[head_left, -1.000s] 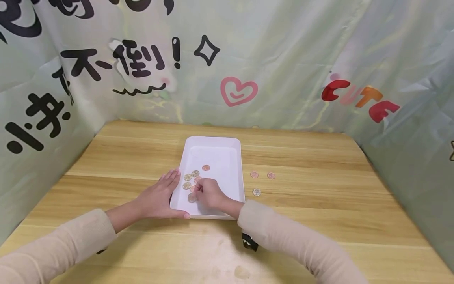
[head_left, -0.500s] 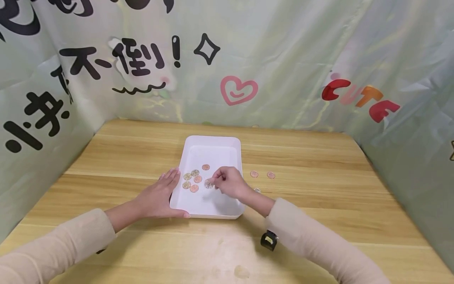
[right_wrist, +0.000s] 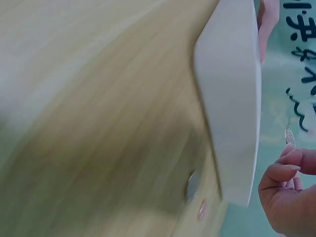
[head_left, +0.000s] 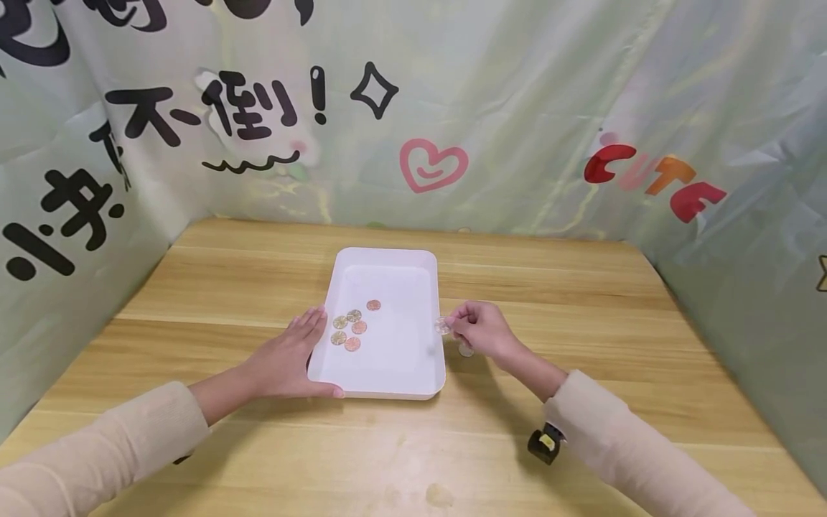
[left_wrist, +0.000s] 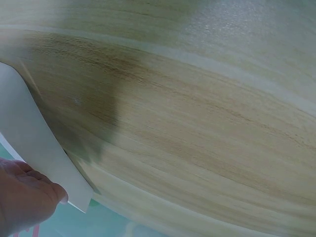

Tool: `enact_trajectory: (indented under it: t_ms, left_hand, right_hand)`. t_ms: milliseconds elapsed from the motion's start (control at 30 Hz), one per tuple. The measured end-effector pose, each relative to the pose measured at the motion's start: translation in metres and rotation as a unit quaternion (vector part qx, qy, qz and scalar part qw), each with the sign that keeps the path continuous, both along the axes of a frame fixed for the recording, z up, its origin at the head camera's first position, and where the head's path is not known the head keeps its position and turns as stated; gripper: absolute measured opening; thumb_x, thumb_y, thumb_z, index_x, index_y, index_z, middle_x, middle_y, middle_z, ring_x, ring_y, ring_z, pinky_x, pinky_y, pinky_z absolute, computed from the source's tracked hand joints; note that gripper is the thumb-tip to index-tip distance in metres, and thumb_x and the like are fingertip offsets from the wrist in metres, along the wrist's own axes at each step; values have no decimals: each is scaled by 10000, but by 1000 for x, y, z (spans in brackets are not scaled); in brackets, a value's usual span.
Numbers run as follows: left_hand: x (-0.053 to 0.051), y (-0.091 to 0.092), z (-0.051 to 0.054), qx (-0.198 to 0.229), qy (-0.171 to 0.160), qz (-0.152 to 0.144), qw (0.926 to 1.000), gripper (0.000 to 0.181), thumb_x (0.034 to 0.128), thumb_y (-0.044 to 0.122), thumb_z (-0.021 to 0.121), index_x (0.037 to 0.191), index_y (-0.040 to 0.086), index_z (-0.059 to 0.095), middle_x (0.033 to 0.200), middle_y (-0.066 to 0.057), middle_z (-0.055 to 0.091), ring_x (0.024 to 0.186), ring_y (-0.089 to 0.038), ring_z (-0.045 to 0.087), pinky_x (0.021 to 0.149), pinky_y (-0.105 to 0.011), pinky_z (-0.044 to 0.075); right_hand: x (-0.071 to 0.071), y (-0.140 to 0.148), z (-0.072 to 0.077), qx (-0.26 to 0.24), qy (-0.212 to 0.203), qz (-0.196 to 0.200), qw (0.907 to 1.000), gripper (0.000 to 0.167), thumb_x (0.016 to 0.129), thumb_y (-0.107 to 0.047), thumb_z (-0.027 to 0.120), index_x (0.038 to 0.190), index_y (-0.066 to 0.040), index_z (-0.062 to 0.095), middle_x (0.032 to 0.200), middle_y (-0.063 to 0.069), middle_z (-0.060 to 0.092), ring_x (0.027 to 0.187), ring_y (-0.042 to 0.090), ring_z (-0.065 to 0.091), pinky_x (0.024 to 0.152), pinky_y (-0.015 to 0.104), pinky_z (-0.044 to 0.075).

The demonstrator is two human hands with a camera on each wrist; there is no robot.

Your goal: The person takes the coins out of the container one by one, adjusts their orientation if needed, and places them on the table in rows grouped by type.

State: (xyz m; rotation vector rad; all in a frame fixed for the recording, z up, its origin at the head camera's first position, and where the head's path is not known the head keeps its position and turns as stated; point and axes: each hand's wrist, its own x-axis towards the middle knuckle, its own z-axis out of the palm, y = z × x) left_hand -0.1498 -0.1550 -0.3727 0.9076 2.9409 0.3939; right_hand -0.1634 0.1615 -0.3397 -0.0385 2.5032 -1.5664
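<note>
At the tray's right rim (head_left: 440, 309), my right hand (head_left: 486, 332) is pinching a silver coin (head_left: 441, 326); six coins (head_left: 359, 327) remaining inside, two others (right_wrist: 191, 186) lying out; left hand (head_left: 284, 365), straight-fingered, bracing.

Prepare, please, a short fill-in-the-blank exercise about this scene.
1. The right hand pinches a coin, and the left hand touches a tray coloured ____.
2. Inside the tray, the lying coins number ____.
3. The English word on the curtain reads ____.
4. The heart is coloured ____.

Missing words: white; six; CUTE; pink.
</note>
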Motion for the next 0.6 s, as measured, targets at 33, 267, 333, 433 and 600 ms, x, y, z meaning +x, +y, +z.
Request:
enact_trajectory:
  t_ms: [33, 267, 333, 433, 600]
  left_hand:
    - [0, 0, 0, 1, -2, 4, 10000, 1200, 639, 729, 631, 1386, -141, 281, 1486, -285, 234, 1389, -412, 222, 1131, -513, 236]
    - [0, -1, -1, 4, 13, 3, 10000, 1197, 640, 728, 631, 1386, -141, 282, 1486, -285, 231, 1389, -412, 220, 1128, -516, 241]
    - [0, -1, 0, -5, 20, 7, 10000, 1195, 641, 725, 632, 1385, -142, 283, 1486, -285, 232, 1389, -413, 222, 1127, -515, 243]
    - [1, 0, 0, -21, 30, 6, 10000, 1191, 642, 721, 633, 1384, -143, 285, 1486, -286, 233, 1388, -413, 224, 1127, -514, 245]
    - [1, 0, 0, -24, 33, 4, 10000, 1189, 643, 718, 633, 1384, -144, 284, 1486, -287, 231, 1388, -413, 222, 1128, -513, 245]
  right_hand:
    - [0, 4, -1, 9, 22, -20, 10000, 126, 898, -48, 545, 861, 70, 568, 603, 1, 501, 500, 74, 411, 438, 171, 347]
    - [2, 30, -9, 123, -12, -246, 9996, 128, 904, -40, 529, 849, 70, 562, 599, -11, 507, 502, 56, 422, 444, 165, 351]
    - [3, 37, -12, 148, -66, -307, 9994, 124, 909, -38, 522, 851, 64, 560, 605, -13, 511, 503, 53, 419, 441, 157, 347]
    - [5, 47, -18, 235, -147, -343, 9990, 128, 913, -49, 526, 847, 57, 560, 604, -16, 516, 502, 49, 418, 435, 148, 344]
    - [8, 63, -29, 468, -282, -410, 9977, 140, 914, -53, 522, 870, 72, 567, 625, -10, 531, 520, 62, 427, 439, 162, 353]
